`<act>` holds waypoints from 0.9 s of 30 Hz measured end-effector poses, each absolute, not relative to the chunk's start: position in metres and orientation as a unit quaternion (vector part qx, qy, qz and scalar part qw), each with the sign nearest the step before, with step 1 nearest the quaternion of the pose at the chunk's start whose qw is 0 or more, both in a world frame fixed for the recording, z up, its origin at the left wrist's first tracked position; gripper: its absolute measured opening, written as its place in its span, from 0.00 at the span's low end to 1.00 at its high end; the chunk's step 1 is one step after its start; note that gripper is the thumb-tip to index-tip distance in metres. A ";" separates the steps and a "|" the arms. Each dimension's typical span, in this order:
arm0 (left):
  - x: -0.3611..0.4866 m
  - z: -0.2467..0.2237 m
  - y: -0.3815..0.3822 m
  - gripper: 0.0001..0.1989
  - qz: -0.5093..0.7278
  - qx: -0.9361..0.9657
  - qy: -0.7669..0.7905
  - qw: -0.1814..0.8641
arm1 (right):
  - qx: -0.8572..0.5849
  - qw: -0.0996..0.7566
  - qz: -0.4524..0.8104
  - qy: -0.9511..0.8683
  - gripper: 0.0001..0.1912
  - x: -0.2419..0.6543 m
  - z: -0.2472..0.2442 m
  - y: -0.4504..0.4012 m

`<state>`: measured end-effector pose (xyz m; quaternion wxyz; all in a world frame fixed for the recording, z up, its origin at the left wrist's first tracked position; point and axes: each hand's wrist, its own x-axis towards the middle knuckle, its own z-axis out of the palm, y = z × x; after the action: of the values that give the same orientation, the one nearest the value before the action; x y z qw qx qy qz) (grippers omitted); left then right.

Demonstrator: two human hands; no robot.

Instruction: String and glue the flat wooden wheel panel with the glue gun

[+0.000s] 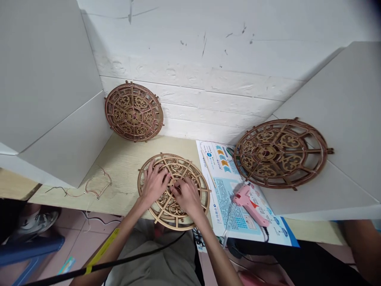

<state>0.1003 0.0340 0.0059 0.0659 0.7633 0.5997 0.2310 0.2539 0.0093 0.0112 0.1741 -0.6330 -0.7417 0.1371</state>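
A round gold openwork disc (pixel 178 214) lies at the table's front edge, partly overhanging it. My left hand (pixel 155 182) rests on its upper left part, fingers bent, the fingertips reaching toward the central ring. Just right of the centre, my right hand (pixel 187 194) has its thumb and fingers drawn together at the ring. Whatever small thing may be between the fingertips is too hidden to make out. Two more discs wound with reddish wire stand upright, one leaning on the back wall (pixel 133 112), the other on the right panel (pixel 281 153).
A pink glue gun (pixel 251 204) lies on a printed sheet (pixel 222 190) at the right. Loose thin wires (pixel 98 188) lie on the table (pixel 125 159) at the left. White panels stand on both sides. A black cable crosses my lap, and a person's arm shows far right.
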 end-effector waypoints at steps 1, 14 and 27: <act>0.100 0.006 0.034 0.13 0.231 0.764 0.599 0.067 | -0.636 0.183 0.138 -0.737 0.05 0.254 0.007 0.009; 0.102 0.000 0.033 0.13 0.230 0.757 0.606 0.073 | -0.620 0.232 0.152 -0.734 0.15 0.262 -0.006 0.015; 0.100 -0.002 0.033 0.14 0.232 0.764 0.598 0.069 | -0.581 0.148 0.281 -0.750 0.23 0.271 0.023 0.053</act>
<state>0.1000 0.0327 -0.0024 0.0687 0.7639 0.5983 0.2320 0.2706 0.0529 0.0229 0.1480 -0.5805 -0.7496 0.2814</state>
